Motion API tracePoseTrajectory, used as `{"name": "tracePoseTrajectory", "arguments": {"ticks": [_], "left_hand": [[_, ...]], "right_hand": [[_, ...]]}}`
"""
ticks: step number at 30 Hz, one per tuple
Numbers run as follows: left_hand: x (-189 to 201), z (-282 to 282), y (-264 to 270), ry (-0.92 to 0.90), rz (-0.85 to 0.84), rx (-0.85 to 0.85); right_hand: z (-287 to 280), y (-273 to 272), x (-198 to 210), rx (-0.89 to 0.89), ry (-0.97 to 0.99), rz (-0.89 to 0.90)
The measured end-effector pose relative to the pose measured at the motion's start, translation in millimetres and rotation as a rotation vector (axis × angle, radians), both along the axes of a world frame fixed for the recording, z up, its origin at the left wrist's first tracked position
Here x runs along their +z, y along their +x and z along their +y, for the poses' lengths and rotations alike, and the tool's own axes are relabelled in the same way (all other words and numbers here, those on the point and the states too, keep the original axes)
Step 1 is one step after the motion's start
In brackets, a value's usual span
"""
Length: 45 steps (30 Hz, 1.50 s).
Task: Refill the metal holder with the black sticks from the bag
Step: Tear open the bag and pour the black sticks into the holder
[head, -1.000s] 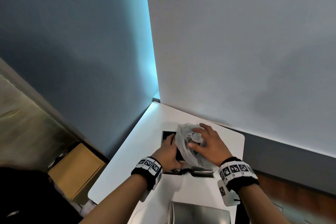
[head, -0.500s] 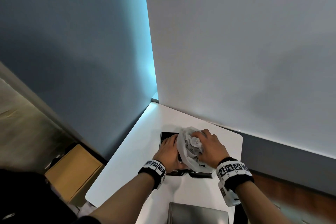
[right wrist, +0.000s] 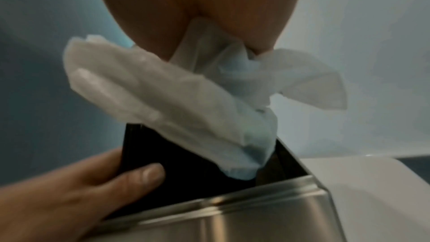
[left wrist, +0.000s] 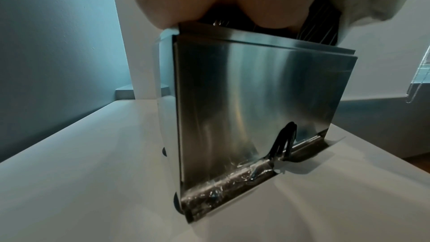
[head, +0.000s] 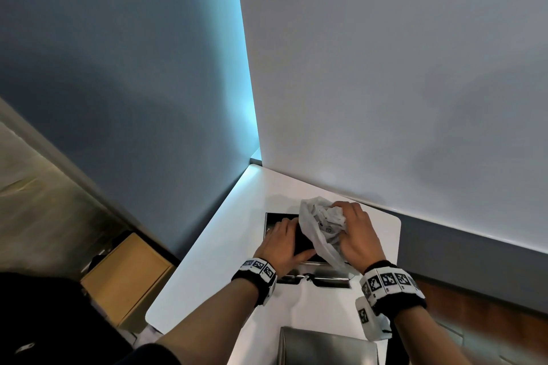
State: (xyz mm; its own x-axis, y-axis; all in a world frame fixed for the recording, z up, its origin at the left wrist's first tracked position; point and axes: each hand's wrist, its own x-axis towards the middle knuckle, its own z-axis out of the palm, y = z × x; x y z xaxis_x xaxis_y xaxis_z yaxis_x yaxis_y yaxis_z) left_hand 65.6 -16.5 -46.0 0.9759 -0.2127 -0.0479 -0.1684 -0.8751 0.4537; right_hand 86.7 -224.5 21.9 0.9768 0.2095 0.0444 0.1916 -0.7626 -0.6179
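Note:
An open-topped metal holder (head: pixel 271 224) (left wrist: pixel 256 108) (right wrist: pixel 232 214) stands on the white table (head: pixel 207 261). A bundle of black sticks (right wrist: pixel 177 163) (left wrist: pixel 322 31) stands upright inside it, its tops above the rim. My left hand (head: pixel 286 235) (right wrist: pixel 76 196) grips the bundle from the left, thumb pressed on its near face. My right hand (head: pixel 348 218) clutches the crumpled white plastic bag (head: pixel 321 227) (right wrist: pixel 172 95) just above the holder. The bag's loose end hangs down into the holder beside the sticks. What the bag holds is hidden.
A flat metal piece (head: pixel 326 347) lies on the table's near edge, close to my body. Walls close the table in at the back and left. A brown cardboard box (head: pixel 127 275) sits on the floor to the left. A dark strip lies at the holder's foot (left wrist: pixel 282 143).
My right hand's fingers have gone from spread over the bag to curled, bunching it into a wad. The left hand has stayed on the sticks in the holder.

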Motion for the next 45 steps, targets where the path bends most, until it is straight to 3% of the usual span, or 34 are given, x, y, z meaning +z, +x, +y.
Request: {"name": "tracePoseTrajectory", "arguments": {"ticks": [8, 15, 19, 25, 27, 32, 37, 42, 45], "left_hand": [[-4.0, -0.6, -0.5, -0.017, -0.035, 0.009], [-5.3, -1.1, 0.4, -0.173, 0.015, 0.021], [-2.6, 0.5, 1.0, -0.299, 0.042, 0.034], [37.6, -2.2, -5.4, -0.698, 0.027, 0.006], [44.1, -3.5, -5.5, -0.743, 0.013, -0.021], [34.5, 0.4, -5.5, -0.55, -0.012, -0.02], [12.5, 2.4, -1.7, -0.382, 0.022, 0.003], [1.2, 5.1, 0.2, -0.278, 0.063, 0.046], [-0.9, 5.7, 2.0, -0.259, 0.071, 0.062]], "right_hand": [[3.3, -9.0, 19.0, -0.138, 0.21, 0.064], [23.0, -7.4, -6.5, -0.043, -0.084, 0.128], [38.4, -10.9, -1.4, -0.005, -0.143, 0.045], [45.8, -14.2, 4.8, 0.056, -0.233, -0.022], [47.4, -12.6, 4.3, 0.049, -0.259, -0.002], [42.9, -5.7, -3.3, -0.008, -0.291, 0.166], [31.8, -0.8, -0.3, -0.003, -0.261, 0.209], [21.2, 5.4, 0.0, -0.039, 0.019, 0.207], [18.9, 5.0, 8.3, -0.156, 0.117, 0.172]]}}
